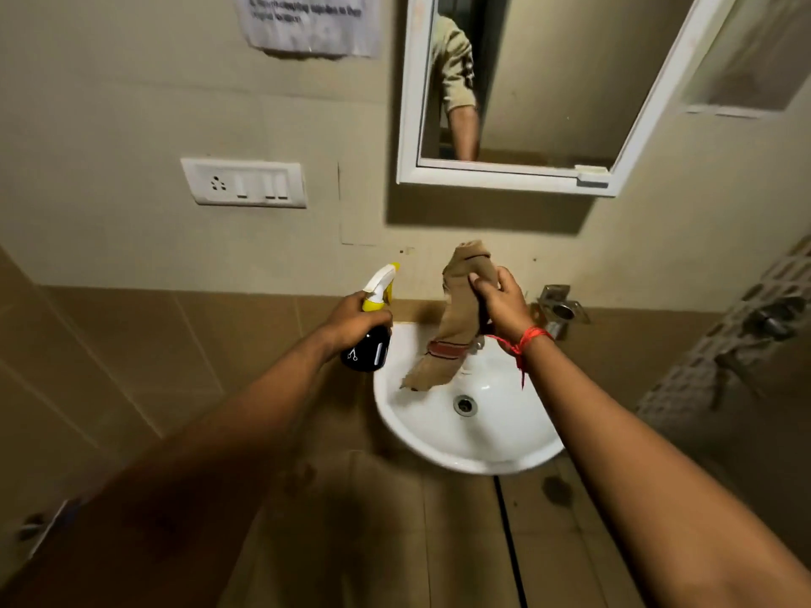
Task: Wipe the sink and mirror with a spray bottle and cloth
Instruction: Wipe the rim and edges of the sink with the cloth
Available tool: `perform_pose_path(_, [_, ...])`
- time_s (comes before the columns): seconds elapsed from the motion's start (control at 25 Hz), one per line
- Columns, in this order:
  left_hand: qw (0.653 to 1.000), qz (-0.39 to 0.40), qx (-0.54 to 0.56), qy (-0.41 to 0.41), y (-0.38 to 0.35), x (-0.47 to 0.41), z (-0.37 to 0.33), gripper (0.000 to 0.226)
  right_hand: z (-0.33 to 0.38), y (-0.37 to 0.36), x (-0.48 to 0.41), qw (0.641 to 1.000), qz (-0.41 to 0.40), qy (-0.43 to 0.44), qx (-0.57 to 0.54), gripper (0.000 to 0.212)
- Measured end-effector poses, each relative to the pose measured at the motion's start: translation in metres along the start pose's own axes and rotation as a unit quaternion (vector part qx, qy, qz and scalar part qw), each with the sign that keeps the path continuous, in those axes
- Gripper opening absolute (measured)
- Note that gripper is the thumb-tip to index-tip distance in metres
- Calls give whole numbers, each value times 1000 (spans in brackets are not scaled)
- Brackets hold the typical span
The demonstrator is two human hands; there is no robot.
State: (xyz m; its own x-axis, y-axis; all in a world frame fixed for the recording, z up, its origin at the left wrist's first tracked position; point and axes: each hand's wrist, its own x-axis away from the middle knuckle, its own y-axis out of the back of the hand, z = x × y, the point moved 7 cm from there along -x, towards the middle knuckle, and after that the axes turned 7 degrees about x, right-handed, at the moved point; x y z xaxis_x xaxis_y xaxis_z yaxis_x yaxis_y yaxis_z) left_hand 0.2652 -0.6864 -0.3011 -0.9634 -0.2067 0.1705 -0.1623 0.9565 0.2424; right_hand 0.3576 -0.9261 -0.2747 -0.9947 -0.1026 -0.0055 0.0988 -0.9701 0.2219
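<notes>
A white wall-mounted sink [496, 449] sits below a white-framed mirror [544, 85]. My left hand [351, 318] grips a spray bottle [367, 344] with a black body and a white and yellow trigger head, held at the sink's left rim with the nozzle aimed toward the wall. My right hand [504, 300] is closed on a brown cloth [456, 326] with a dark red stripe, which hangs down over the back of the basin. The tap is mostly hidden behind the cloth and my right hand.
A white switch plate with a socket [244, 183] is on the wall at left, with a paper notice [307, 24] above it. A metal holder [559, 309] is fixed to the wall right of the sink. A patterned tile wall [719, 357] stands at right.
</notes>
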Motion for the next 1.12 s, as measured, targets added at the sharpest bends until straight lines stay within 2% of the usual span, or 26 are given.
perform_pose_path(0.04, [1000,13,-2,18,-18,-3,15,14,-30,9,-10,997,-26,-41,-59,9])
perform_pose_path(0.08, [999,25,-2,32,-33,-8,30,18,-56,17,-19,990,-50,-78,-104,19])
perform_pose_path(0.16, [997,36,3,61,-55,-19,61,28,-107,27,-35,976,-73,-148,-140,40])
perform_pose_path(0.28, [996,41,8,80,-79,-32,98,12,-157,34,-28,961,-98,-215,-141,18])
perform_pose_path(0.4, [994,34,5,107,-99,-55,140,25,-206,37,-25,959,-123,-221,-130,26])
perform_pose_path(0.48, [990,39,14,132,-110,-75,169,36,-227,41,-31,964,-142,-210,-82,31])
perform_pose_path(0.56, [988,35,17,151,-117,-85,183,36,-231,38,-33,967,-148,-199,-63,33])
perform_pose_path(0.76, [990,-2,1,144,-117,-96,179,16,-221,22,-41,983,-116,-143,8,46])
perform_pose_path(0.92, [991,-13,24,131,-96,-105,182,9,-215,-8,-46,984,-132,-103,57,50])
perform_pose_path(1.0, [993,-13,40,114,-82,-110,184,12,-201,-28,-50,975,-194,-50,97,46])
perform_pose_path(1.12, [995,-14,46,90,-60,-116,191,8,-178,-59,-75,934,-259,112,218,48])
